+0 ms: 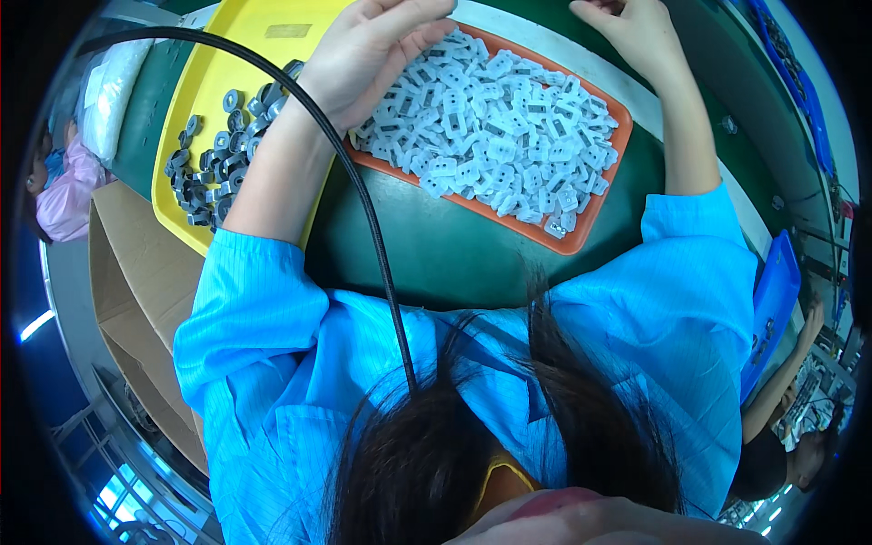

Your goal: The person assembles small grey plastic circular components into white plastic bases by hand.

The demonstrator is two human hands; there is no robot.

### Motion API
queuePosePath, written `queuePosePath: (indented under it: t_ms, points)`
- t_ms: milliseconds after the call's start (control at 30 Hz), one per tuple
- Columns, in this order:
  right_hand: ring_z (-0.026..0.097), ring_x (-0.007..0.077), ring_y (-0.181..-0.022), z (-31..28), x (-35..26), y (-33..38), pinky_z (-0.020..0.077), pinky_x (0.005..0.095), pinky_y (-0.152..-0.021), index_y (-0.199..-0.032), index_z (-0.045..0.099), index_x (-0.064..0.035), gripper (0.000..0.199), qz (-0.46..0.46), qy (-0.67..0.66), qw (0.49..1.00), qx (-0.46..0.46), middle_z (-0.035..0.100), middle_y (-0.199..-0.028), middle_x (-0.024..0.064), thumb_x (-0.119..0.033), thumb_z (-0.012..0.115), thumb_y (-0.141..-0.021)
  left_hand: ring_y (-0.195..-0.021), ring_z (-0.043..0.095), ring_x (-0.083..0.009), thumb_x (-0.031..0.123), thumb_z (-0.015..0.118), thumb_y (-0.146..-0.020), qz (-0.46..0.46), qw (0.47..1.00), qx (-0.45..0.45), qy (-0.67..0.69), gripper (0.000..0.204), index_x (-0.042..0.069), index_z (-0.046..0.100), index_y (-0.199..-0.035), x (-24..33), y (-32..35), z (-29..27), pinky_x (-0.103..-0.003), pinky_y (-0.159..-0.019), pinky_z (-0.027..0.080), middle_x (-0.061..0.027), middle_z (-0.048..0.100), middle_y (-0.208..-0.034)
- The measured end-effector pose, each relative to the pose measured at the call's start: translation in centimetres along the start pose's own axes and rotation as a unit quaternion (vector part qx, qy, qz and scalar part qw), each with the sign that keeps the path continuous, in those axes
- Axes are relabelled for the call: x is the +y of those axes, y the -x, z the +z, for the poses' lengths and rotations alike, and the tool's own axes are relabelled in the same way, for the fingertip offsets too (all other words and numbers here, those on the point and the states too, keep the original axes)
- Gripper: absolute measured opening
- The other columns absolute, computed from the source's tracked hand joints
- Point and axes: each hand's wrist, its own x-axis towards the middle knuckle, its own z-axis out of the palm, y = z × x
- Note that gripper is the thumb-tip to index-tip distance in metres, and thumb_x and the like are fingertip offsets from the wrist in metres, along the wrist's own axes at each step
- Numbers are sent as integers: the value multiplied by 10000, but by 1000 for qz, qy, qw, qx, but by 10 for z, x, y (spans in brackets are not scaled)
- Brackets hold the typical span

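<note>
My left hand (377,59) is over the far left corner of an orange tray (595,222), its fingers curled together and partly cut off by the upper edge. Small whitish translucent plastic parts (500,127) with dark slots fill the tray in a heap. My right hand (638,34) is beyond the tray's far right side. Its thumb and fingers are bent in toward each other at the picture's edge; anything between them is out of sight. Left of the tray, partly behind my left forearm, a yellow tray (195,100) holds many grey ring-shaped parts (222,163).
A black cable (359,173) arches across my left forearm. The green tabletop (427,245) shows before the orange tray. An open cardboard box (136,263) stands at the left; blue bins (770,304) are on the right. Other people sit at both sides, one in a pink garment (73,191).
</note>
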Motion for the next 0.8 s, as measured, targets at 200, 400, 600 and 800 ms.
queuePosePath:
  t_ms: [200, 400, 600, 800]
  points:
    - [694, 230, -738, -3, -46, 35, 569, 329, -725, -904, 725, -11, 161, -60, 165, 958, -225, 699, -814, 141, -120, 798, -810, -1003, 646, -122, 15, 689, -951, -137, 899, 253, -330, 465, 7, 551, -1396, 5, -2, 41, -244, -924, 528, -42, 660, -1116]
    - [699, 144, -780, -7, -44, 31, 566, 295, -735, -1034, 762, -39, 191, -75, -117, 979, -153, 739, -887, 66, -183, 772, -907, -1011, 670, -122, 107, 699, -986, -131, 871, 177, -440, 418, 28, 594, -1382, 0, 2, 33, -276, -936, 538, -75, 702, -1133]
    - [613, 102, -692, 14, -80, 40, 473, 272, -623, -890, 755, -4, 142, -25, -175, 984, -11, 692, -807, 47, -129, 809, -852, -1058, 669, -136, 27, 686, -959, -139, 906, 198, -347, 439, 10, 577, -1384, -6, -5, 45, -278, -969, 541, -75, 682, -1182]
    - [631, 132, -756, 7, -90, 40, 481, 274, -652, -842, 725, 5, 167, -80, -75, 993, -39, 676, -838, 66, -141, 806, -841, -1057, 664, -138, -26, 662, -949, -44, 942, 105, -317, 428, -22, 564, -1366, -12, -1, 39, -275, -963, 537, -81, 665, -1214]
